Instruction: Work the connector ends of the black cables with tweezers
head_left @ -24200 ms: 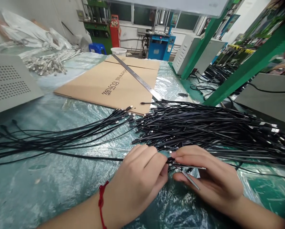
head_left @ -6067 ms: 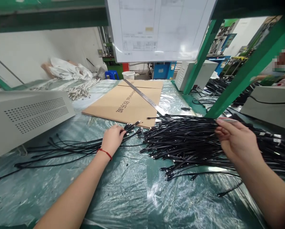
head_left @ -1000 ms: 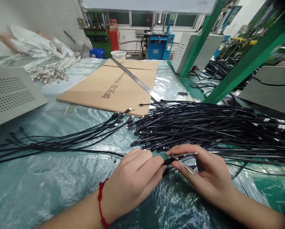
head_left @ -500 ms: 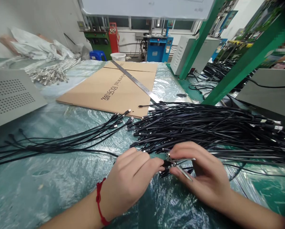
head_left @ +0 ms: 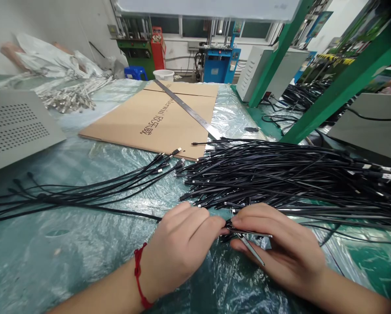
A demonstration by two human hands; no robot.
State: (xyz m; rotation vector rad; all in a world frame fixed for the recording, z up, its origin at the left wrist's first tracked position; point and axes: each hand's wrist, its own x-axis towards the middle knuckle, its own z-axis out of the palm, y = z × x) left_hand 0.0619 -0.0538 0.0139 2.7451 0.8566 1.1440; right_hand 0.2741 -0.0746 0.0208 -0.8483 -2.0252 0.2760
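My left hand (head_left: 182,244), a red cord bracelet at its wrist, is closed around a black cable (head_left: 126,211) that runs off to the left. The cable's end is mostly hidden at my fingertips. Between the thumb and fingers of my right hand (head_left: 277,244) is a small pair of metal nail clippers (head_left: 252,249), their two arms spread toward the palm. The clippers' jaws meet the cable end by my left fingertips; whether they touch it I cannot tell. Just beyond both hands lies a large pile of black cables (head_left: 274,174).
A smaller bunch of USB cables (head_left: 117,187) lies on the left of the plastic-covered table (head_left: 94,266). Behind are a flat cardboard sheet (head_left: 133,117) and a steel ruler (head_left: 185,107) on it. A perforated grey box (head_left: 18,126) stands left, a green post (head_left: 339,83) right.
The nail clippers have tilted, their arms now angled lower toward me. My right hand has shifted slightly down and right. My left hand keeps its hold on the cable.
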